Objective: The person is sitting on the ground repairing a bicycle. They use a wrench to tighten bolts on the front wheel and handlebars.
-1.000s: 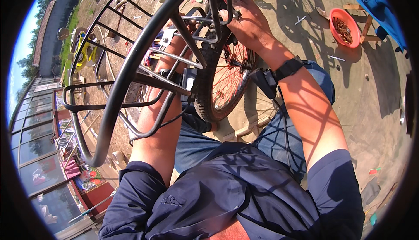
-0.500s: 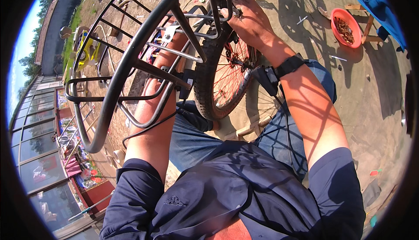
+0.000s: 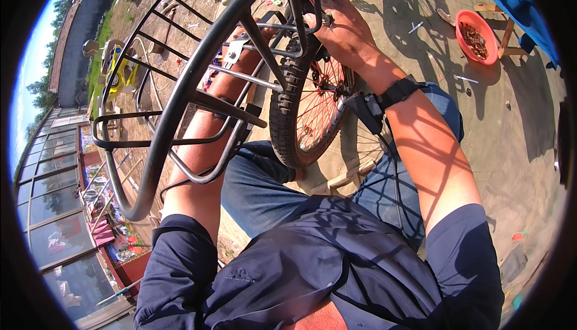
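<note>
A bicycle stands between my legs, its knobby-tyred wheel (image 3: pixel 290 108) upright and its spokes showing. Above and to the left of the wheel is a black tubular rack (image 3: pixel 180 84) with a metal bracket (image 3: pixel 234 51) and crossbars. My right hand (image 3: pixel 344 27) is closed at the bicycle's red frame, its thumb beside a bolt (image 3: pixel 327 20); what its fingers grip is hidden. My left hand (image 3: pixel 259 31) reaches under the rack to the wheel's far left side. Rack bars cover most of it, so its fingers cannot be made out.
A pink basin (image 3: pixel 476 37) with small brown pieces stands at the right, beside a wooden-legged seat with blue cloth (image 3: pixel 511 6). A yellow toy vehicle (image 3: pixel 120 78) is at the far left. A glass-panelled wall (image 3: pixel 54 192) runs along the left. Black boxes on cords hang at both wrists.
My left forearm has shifted a little to the left. The rack has tipped slightly, and the wheel sits a touch lower and further right. My right hand has hardly moved.
</note>
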{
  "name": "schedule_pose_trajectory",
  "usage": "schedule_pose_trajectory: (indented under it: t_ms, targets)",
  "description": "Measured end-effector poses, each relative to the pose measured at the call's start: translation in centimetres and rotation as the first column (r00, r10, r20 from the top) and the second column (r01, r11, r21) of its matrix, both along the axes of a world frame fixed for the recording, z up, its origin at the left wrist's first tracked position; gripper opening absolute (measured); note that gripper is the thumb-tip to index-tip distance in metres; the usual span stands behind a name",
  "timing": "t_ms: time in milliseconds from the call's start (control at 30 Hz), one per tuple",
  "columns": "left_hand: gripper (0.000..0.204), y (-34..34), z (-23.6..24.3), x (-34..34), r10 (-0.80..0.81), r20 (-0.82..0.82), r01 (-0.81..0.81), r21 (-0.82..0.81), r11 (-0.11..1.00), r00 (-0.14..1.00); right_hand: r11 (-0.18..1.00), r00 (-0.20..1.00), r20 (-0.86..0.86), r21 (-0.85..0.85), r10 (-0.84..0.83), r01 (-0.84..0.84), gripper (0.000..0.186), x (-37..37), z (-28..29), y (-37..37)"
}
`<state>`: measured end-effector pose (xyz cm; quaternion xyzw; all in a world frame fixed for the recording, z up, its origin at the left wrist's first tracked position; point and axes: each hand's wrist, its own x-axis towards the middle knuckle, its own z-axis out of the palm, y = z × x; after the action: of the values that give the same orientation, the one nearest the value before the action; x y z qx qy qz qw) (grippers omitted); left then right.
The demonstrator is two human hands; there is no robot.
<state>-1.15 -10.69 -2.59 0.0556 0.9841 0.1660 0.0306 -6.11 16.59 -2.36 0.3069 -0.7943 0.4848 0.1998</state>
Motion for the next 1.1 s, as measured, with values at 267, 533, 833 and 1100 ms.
schedule_pose_trajectory:
  t_ms: [267, 533, 833, 1100]
  targets:
    - [0.033, -2.9, -1.6, -0.8, 0.055, 0.078, -0.065, 0.143, 0.988, 0.995, 1.0, 0.999, 0.048, 0.015, -0.004, 0.004, 0.045, 0.4, 0.4, -0.5]
    - [0.031, 0.4, 0.7, 0.0, 0.079, 0.019, -0.077, -0.091, 0.993, 0.997, 0.999, 0.999, 0.008, 0.023, -0.034, 0.034, 0.045, -0.1, 0.0, 0.1]
    - [0.029, 0.8, 3.0, 1.0, 0.057, 0.017, -0.057, 0.001, 0.998, 0.998, 1.0, 1.0, 0.011, 0.002, 0.005, -0.005, 0.046, -0.1, -0.3, 0.2]
    - [0.027, 0.2, 2.9, 0.3, 0.036, 0.012, -0.037, 0.113, 0.993, 0.999, 1.0, 1.0, -0.011, -0.018, -0.025, 0.025, 0.047, 0.2, 0.0, 0.0]
